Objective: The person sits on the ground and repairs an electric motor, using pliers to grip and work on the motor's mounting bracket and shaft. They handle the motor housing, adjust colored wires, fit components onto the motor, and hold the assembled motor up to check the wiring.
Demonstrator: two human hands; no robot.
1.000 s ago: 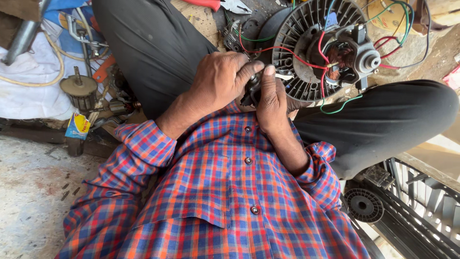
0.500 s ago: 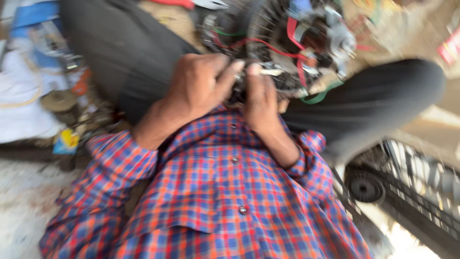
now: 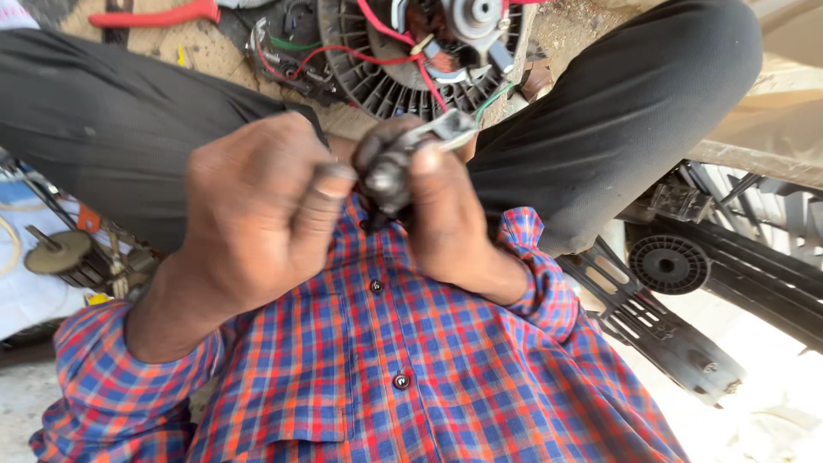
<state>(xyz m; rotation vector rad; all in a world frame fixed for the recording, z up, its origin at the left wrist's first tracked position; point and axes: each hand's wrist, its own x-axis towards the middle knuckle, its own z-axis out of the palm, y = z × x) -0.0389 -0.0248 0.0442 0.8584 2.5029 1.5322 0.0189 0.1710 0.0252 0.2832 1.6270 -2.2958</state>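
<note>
Head view: both hands have come up from the motor [image 3: 429,51] toward the chest since a second ago. The left hand [image 3: 257,214] and right hand [image 3: 441,214] are both clamped on a small dark part [image 3: 386,176], held between them well above the motor, so the work is now on that part alone.

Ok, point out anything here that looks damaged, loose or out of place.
The fan motor lies opened between the knees, its red and green wires trailing loose. Both hands, left hand and right hand, pinch a small grimy dark part. A black fan guard lies detached nearby.
</note>
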